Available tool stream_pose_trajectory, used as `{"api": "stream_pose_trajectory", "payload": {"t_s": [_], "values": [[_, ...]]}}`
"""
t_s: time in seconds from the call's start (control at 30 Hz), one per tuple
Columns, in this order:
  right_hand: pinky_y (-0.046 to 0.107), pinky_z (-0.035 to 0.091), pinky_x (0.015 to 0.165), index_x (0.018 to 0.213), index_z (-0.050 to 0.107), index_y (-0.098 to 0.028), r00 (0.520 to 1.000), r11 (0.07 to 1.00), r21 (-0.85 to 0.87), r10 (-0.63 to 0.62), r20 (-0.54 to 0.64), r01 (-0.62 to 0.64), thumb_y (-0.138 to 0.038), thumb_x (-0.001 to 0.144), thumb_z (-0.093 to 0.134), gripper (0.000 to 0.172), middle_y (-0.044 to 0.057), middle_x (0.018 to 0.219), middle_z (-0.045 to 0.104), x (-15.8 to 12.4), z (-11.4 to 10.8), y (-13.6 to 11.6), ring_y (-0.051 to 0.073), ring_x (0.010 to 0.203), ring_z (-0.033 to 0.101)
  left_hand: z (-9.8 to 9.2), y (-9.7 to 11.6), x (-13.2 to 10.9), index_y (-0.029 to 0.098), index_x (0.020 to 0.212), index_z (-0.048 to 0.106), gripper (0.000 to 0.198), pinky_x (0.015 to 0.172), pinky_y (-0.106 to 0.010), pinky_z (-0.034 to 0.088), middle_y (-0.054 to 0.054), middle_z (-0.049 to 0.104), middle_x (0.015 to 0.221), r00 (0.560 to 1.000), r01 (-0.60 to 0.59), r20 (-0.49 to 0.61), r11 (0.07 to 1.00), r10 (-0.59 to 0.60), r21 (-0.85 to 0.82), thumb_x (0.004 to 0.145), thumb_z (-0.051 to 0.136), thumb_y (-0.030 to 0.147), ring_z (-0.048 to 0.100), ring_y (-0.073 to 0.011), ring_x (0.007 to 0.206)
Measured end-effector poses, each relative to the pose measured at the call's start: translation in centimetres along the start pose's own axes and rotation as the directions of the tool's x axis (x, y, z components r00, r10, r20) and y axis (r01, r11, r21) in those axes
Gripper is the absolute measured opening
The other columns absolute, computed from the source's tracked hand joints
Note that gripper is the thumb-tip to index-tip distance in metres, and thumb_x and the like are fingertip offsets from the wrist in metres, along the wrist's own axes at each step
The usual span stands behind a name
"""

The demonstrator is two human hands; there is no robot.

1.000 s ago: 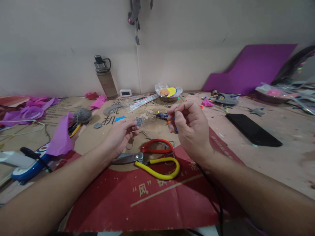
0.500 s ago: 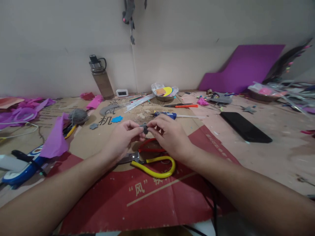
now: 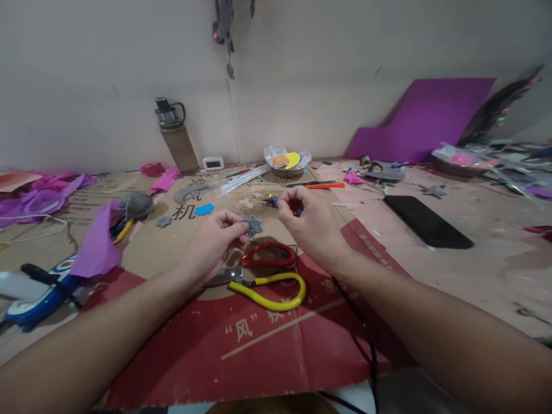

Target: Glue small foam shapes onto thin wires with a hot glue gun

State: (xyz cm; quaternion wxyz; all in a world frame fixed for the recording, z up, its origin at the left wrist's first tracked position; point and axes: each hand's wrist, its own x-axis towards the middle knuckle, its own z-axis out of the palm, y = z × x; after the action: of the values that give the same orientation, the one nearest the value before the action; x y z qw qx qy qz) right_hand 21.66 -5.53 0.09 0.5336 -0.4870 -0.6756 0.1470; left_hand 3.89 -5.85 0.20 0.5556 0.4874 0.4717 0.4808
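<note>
My left hand (image 3: 213, 237) pinches a small grey felt flower (image 3: 254, 225) between thumb and fingertips, just above the cardboard mat (image 3: 259, 351). A little to the right, my right hand (image 3: 309, 227) is closed around a blue glue gun (image 3: 272, 200); only its dark blue tip shows past the fingers. A black cable (image 3: 367, 351) runs back under my right forearm. Scissors with one red and one yellow handle (image 3: 269, 277) lie on the mat directly below both hands.
A black phone (image 3: 426, 221) lies to the right. A water bottle (image 3: 177, 138), a metal bowl of coloured bits (image 3: 287, 162) and a purple sheet (image 3: 425, 115) stand along the wall. A grey yarn ball (image 3: 137, 203), purple tissue (image 3: 97, 241) and an orange-handled tool (image 3: 324, 185) lie around.
Half a second ago both hands pinched the grey flower while the glue gun lay on the mat. My right hand has let go of the flower and closed on the gun.
</note>
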Motion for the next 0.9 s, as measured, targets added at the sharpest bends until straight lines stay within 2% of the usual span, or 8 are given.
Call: {"api": "stream_pose_trajectory", "payload": {"t_s": [0.1, 0.2, 0.33, 0.43, 0.57, 0.73, 0.83, 0.9], "values": [[0.027, 0.043, 0.065, 0.087, 0.061, -0.018, 0.994, 0.997, 0.020, -0.082, 0.069, 0.081, -0.021, 0.087, 0.058, 0.004, 0.003, 0.082, 0.061, -0.2, 0.1, 0.0, 0.013, 0.070, 0.053, -0.1, -0.1, 0.1, 0.018, 0.074, 0.054, 0.023, 0.052, -0.023, 0.042, 0.004, 0.057, 0.053, 1.000, -0.017, -0.001, 0.998, 0.018, 0.059, 0.067, 0.075, 0.025, 0.053, -0.0098, 0.049], [0.027, 0.044, 0.067, 0.100, 0.064, -0.018, 0.957, 0.976, -0.011, -0.210, 0.200, 0.217, -0.019, 0.086, 0.064, 0.014, 0.006, 0.094, 0.061, -0.7, 0.5, 0.0, 0.014, 0.077, 0.054, 0.0, 0.0, -0.1, 0.017, 0.075, 0.056, 0.021, 0.053, -0.023, 0.041, 0.004, 0.057, 0.057, 0.996, -0.085, 0.029, 0.981, 0.081, 0.174, 0.069, 0.073, 0.027, 0.052, -0.0093, 0.051], [0.027, 0.042, 0.068, 0.085, 0.065, -0.018, 0.938, 0.965, -0.029, -0.246, 0.246, 0.260, -0.015, 0.089, 0.060, 0.007, 0.004, 0.086, 0.060, -1.2, 0.6, -0.1, 0.013, 0.077, 0.054, 0.3, 0.6, -0.7, 0.016, 0.077, 0.061, 0.016, 0.057, -0.023, 0.041, 0.003, 0.059, 0.065, 0.988, -0.149, 0.085, 0.946, 0.129, 0.287, 0.071, 0.072, 0.026, 0.051, -0.0087, 0.057], [0.026, 0.040, 0.067, 0.077, 0.062, -0.017, 0.956, 0.981, -0.008, -0.189, 0.223, 0.196, -0.013, 0.088, 0.060, 0.011, 0.001, 0.078, 0.058, -1.2, 0.4, -0.3, 0.012, 0.074, 0.052, 0.4, 0.8, -0.9, 0.016, 0.078, 0.062, 0.017, 0.061, -0.023, 0.043, 0.000, 0.063, 0.074, 0.982, -0.155, 0.147, 0.947, 0.117, 0.282, 0.071, 0.073, 0.026, 0.055, -0.0100, 0.065], [0.027, 0.037, 0.062, 0.075, 0.056, -0.019, 0.987, 0.993, 0.113, -0.001, 0.163, -0.017, -0.022, 0.089, 0.057, 0.014, -0.002, 0.070, 0.053, -0.7, 0.2, -0.3, 0.012, 0.066, 0.047, 0.3, 0.4, -0.6, 0.017, 0.077, 0.061, 0.018, 0.056, -0.022, 0.039, 0.003, 0.059, 0.067, 0.990, -0.115, 0.108, 0.966, 0.092, 0.231, 0.069, 0.075, 0.025, 0.050, -0.0079, 0.057], [0.025, 0.028, 0.047, 0.076, 0.048, -0.022, 0.957, 0.853, 0.438, 0.277, 0.086, -0.286, -0.034, 0.089, 0.056, 0.020, -0.007, 0.062, 0.039, 0.4, 0.0, 0.6, 0.008, 0.049, 0.036, 0.0, 0.1, -0.2, 0.016, 0.074, 0.058, 0.021, 0.051, -0.021, 0.035, 0.004, 0.057, 0.064, 0.997, -0.010, 0.078, 1.000, 0.008, 0.024, 0.065, 0.077, 0.021, 0.047, -0.0061, 0.051], [0.024, 0.027, 0.044, 0.077, 0.047, -0.023, 0.943, 0.788, 0.526, 0.321, 0.090, -0.319, -0.037, 0.090, 0.056, 0.021, -0.008, 0.060, 0.038, 0.6, 0.1, 0.9, 0.008, 0.046, 0.035, -0.2, 0.3, -0.1, 0.017, 0.074, 0.058, 0.023, 0.049, -0.021, 0.033, 0.003, 0.057, 0.065, 0.997, 0.057, 0.063, 0.997, -0.054, -0.043, 0.063, 0.078, 0.021, 0.046, -0.0061, 0.051], [0.024, 0.030, 0.046, 0.076, 0.048, -0.022, 0.943, 0.810, 0.484, 0.302, 0.140, -0.331, -0.036, 0.090, 0.054, 0.021, -0.007, 0.059, 0.040, 0.5, 0.3, 0.9, 0.008, 0.048, 0.038, -0.3, 0.3, 0.0, 0.017, 0.074, 0.059, 0.023, 0.049, -0.021, 0.033, 0.003, 0.057, 0.066, 0.996, 0.070, 0.064, 0.996, -0.066, -0.051, 0.063, 0.078, 0.021, 0.047, -0.0063, 0.051]]}}
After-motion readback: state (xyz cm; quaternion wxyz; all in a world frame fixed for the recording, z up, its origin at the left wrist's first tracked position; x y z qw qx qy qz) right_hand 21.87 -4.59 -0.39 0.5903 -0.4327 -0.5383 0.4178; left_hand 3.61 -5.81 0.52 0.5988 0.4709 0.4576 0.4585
